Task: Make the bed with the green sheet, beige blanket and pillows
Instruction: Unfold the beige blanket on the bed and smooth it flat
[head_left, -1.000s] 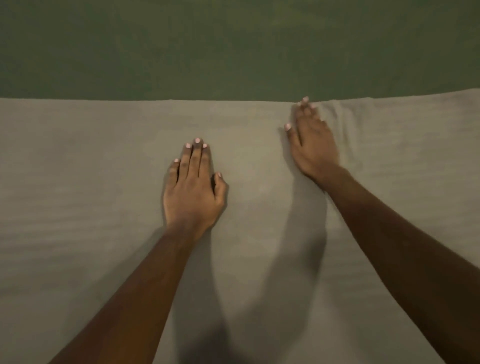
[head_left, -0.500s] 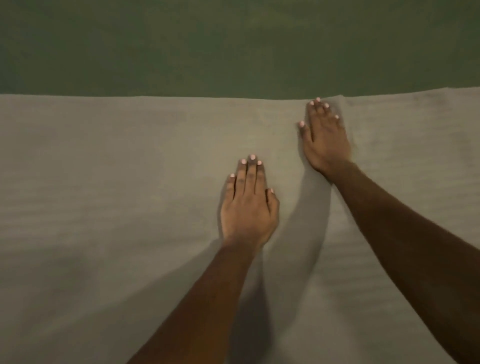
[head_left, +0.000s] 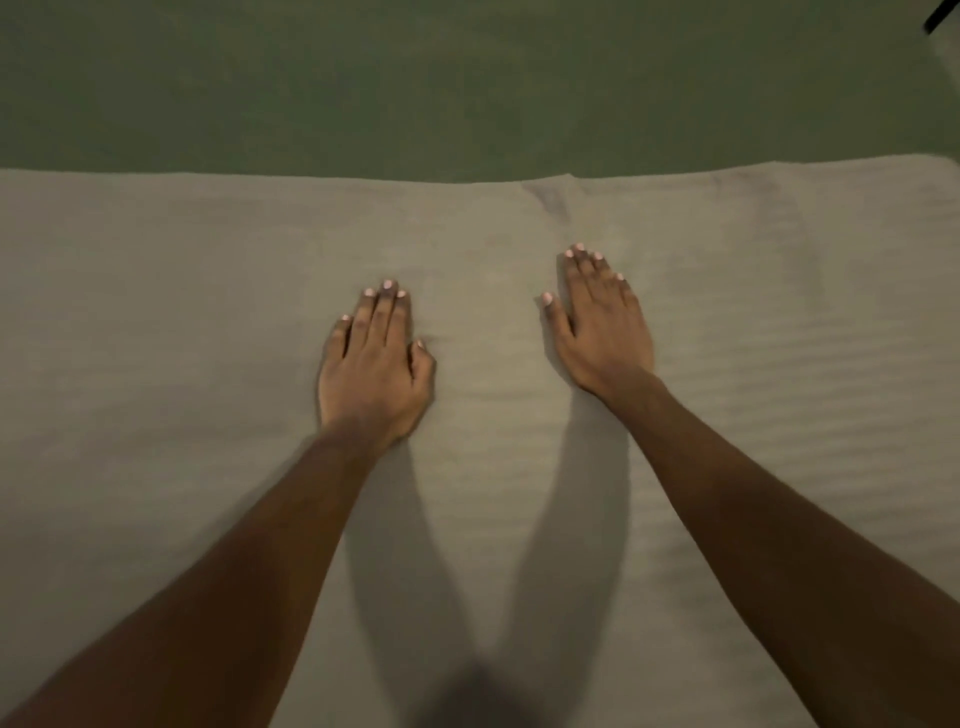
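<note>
The beige blanket (head_left: 182, 364) with faint ribbed stripes covers the near part of the bed. Beyond its far edge lies the green sheet (head_left: 415, 88), smooth and flat. My left hand (head_left: 374, 364) rests palm down on the blanket near the middle, fingers straight and together. My right hand (head_left: 602, 322) also lies flat on the blanket, a little farther away, below a small pucker (head_left: 550, 195) at the blanket's far edge. Neither hand holds anything. No pillows are in view.
A dark object (head_left: 940, 18) shows at the top right corner. My arms' shadows fall on the blanket between my forearms.
My right hand has slid back toward me from the blanket's far edge. My left hand has moved right across the blanket. A small pucker now shows at the edge.
</note>
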